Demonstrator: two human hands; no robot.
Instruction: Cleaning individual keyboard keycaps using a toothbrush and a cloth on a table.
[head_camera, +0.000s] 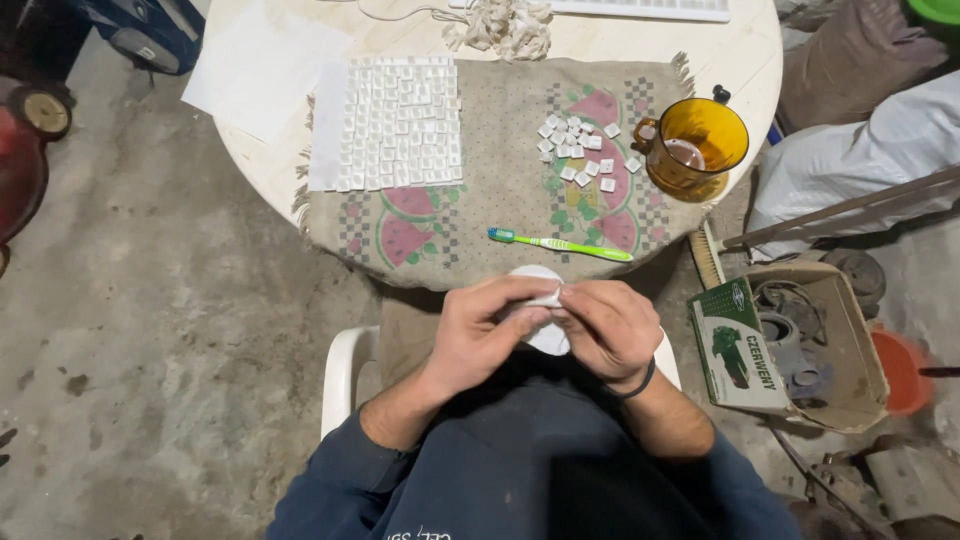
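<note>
White item: a small white piece (549, 297) pinched between both hands, over a round white container (545, 338) in the lap, just off the table's near edge (430, 285).
Left hand (480, 330): closed, fingertips gripping the piece from its left.
Right hand (612, 328): closed, fingertips on the same piece from its right; dark band at the wrist.
Nearer hand: neither; both touch it.
Long axis: too small to tell.
Cloth (500, 200): keycaps in rows (400, 122) at far left, loose keycaps (582, 152) right of centre, green toothbrush (560, 243) along the near edge, amber mug (695, 148) at the right edge.

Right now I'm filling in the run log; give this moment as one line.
left hand + right hand: pinching small white piece | over white round dish | green toothbrush on mat
</note>
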